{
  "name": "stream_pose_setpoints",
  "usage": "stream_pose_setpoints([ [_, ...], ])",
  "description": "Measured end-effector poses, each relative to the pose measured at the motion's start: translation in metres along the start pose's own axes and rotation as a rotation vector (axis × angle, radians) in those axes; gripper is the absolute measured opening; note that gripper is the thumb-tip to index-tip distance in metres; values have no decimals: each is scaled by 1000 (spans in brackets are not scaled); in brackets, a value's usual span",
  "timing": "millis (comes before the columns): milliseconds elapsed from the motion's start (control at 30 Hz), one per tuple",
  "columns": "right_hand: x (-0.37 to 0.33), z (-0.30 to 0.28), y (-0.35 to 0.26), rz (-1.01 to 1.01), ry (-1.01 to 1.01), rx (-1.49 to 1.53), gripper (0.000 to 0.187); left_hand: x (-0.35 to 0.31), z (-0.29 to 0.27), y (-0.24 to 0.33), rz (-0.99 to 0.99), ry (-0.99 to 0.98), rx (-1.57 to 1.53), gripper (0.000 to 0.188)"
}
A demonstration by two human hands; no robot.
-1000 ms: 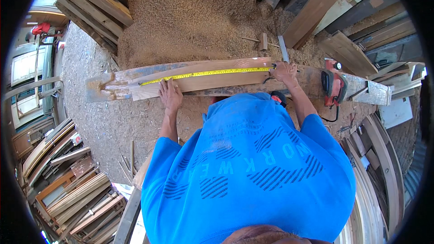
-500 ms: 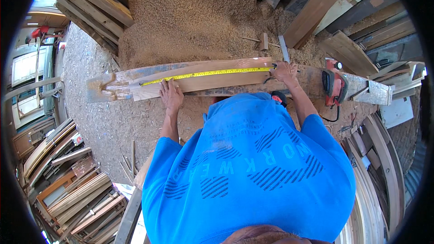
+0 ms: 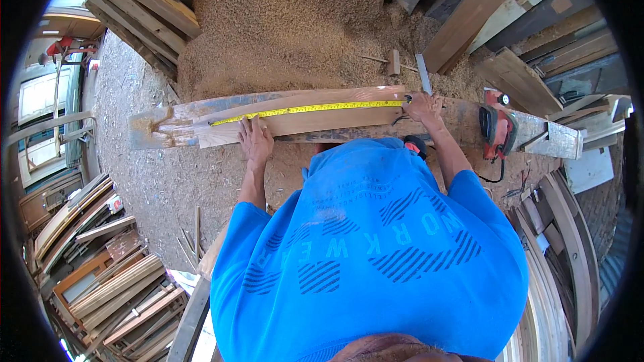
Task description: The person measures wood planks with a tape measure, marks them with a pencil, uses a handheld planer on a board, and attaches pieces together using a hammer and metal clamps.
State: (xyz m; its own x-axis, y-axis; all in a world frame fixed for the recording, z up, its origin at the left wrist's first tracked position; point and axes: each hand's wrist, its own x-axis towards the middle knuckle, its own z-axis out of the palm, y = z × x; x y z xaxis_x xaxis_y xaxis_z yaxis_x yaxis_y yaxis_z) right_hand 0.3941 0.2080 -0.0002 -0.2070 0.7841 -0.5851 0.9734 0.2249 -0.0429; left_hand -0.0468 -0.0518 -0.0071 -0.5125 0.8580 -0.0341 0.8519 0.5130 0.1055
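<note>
Right hand (image 3: 424,108) covers the right end of the yellow tape measure (image 3: 315,108); its grip is unclear. Tape markings too small to read. Left hand (image 3: 255,142) meets the tape's lower edge; whether the fingertips press it, cannot tell. Blue shirt (image 3: 369,234) hides the person's legs and part of a black-and-red object (image 3: 416,143), kind unclear. Head (image 3: 396,348) cut off by bottom edge.

Across the shirt (image 3: 376,302) I see large capital letters among dark striped blocks, plus smaller lines of print; on the yellow tape (image 3: 315,108), the markings are too small to read from here.
</note>
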Motion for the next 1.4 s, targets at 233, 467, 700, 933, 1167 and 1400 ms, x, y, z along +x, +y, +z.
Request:
stream_pose_setpoints([
  [233,2,-17,-4,-29,-80,-98,65,-3,14,-8,9,71,-44,58],
  [467,-11,-24,-13,-85,-15,10,62,-5,11,-2,-36,139,-66,53],
  [700,-14,-27,-22,-22,-8,-60,55,-8,13,-1,-51,207,-130,53],
  [933,-12,-17,-17,-105,-65,6,48,-18,12,4,-54,173,-174,58],
  [1167,-9,-8,2,-65,-78,234,40,-29,22,22,-95,222,-186,65],
  [1400,17,28,92,18,26,400,44,-26,18,23,-98,201,-177,65],
])
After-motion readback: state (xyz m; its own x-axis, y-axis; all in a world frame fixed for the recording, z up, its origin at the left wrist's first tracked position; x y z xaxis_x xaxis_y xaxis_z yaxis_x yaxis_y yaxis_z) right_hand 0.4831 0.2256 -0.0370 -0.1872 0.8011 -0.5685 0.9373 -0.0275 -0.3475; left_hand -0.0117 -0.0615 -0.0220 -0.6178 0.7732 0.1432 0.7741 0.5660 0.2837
